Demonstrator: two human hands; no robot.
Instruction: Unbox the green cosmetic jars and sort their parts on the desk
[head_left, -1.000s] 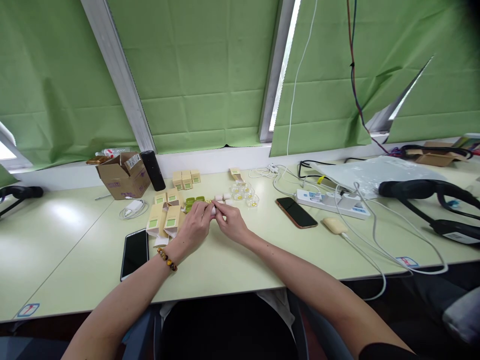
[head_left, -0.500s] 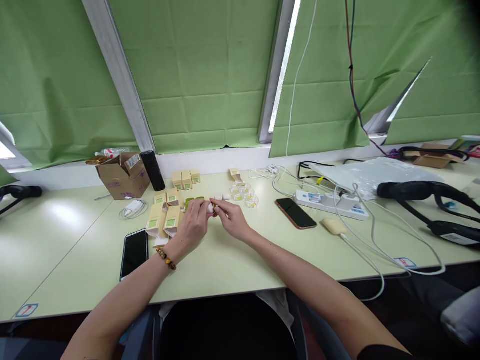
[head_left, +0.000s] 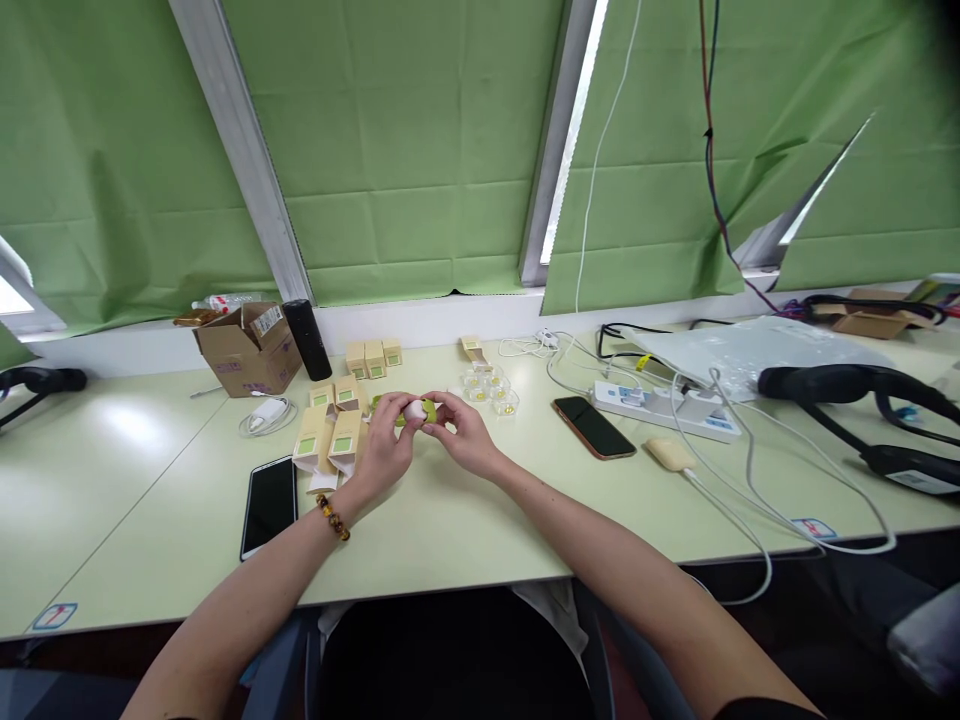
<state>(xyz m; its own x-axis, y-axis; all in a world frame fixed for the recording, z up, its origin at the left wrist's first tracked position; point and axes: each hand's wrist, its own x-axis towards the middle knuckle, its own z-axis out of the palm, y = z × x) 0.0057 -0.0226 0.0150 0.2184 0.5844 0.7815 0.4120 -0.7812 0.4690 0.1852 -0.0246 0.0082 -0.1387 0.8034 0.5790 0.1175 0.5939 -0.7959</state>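
Between both hands is a small white-and-green object (head_left: 415, 411), rounded and white toward the left, green toward the right; its kind cannot be made out. My left hand (head_left: 386, 447) pinches its white end between thumb and fingers. At the green end, the fingers of my right hand (head_left: 466, 438) are closed on it. Behind the left fingers, something green is partly hidden. Open-flapped cream cartons (head_left: 345, 438) with green labels stand just left of my left hand. Beyond my right hand sit several small clear containers (head_left: 480, 384) with yellow spots.
A dark-screened phone (head_left: 268, 507) lies at left, another phone (head_left: 594, 428) at right. A brown cardboard box (head_left: 251, 355) and a black cylinder (head_left: 307, 340) stand at the back left. Small cartons (head_left: 375, 359) line the back. A power strip (head_left: 664, 410) with white cables occupies the right.
The object has turned in my hands, so more of its white and green surfaces show. My right fingers have spread around its green end, and my left fingers have shifted slightly.
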